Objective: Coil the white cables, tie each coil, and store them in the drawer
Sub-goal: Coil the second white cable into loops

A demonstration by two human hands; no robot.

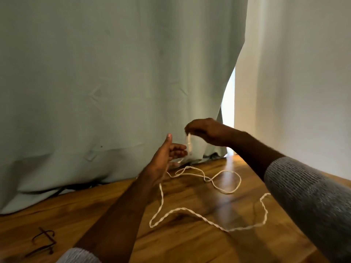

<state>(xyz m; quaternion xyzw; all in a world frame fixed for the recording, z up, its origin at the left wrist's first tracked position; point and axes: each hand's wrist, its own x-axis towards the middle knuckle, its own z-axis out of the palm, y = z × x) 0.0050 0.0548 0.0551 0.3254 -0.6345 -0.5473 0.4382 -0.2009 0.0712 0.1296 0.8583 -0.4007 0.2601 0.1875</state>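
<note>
Nearest, a dark bent wire piece (pixel 42 242) is seen on the wooden desk (pixel 190 243), well to the left of the white cable (pixel 190 212). The cable itself is spread in loose, uncoiled loops across the desk, its slack lying below and toward the viewer from both hands, with one stretch passing under the right forearm. No coil has been formed, so the winding is judged to be at its very start.

Beyond the loops, the left hand (pixel 167 158) is held up just above the cable, palm turned to the right, thumb raised and fingers (pixel 178 149) spread and gripping nothing. Just right of it and slightly higher, the cable's plug end (pixel 188 143) is pinched between the fingertips of the right hand (pixel 207 130) and hangs with its long axis nearly upright, almost touching the left fingers. The left hand is the nearer to the slack; the first turn is likely to be laid across its open palm.

Farthest behind the cable, a pale green curtain (pixel 114 82) hangs down to the desk.
</note>
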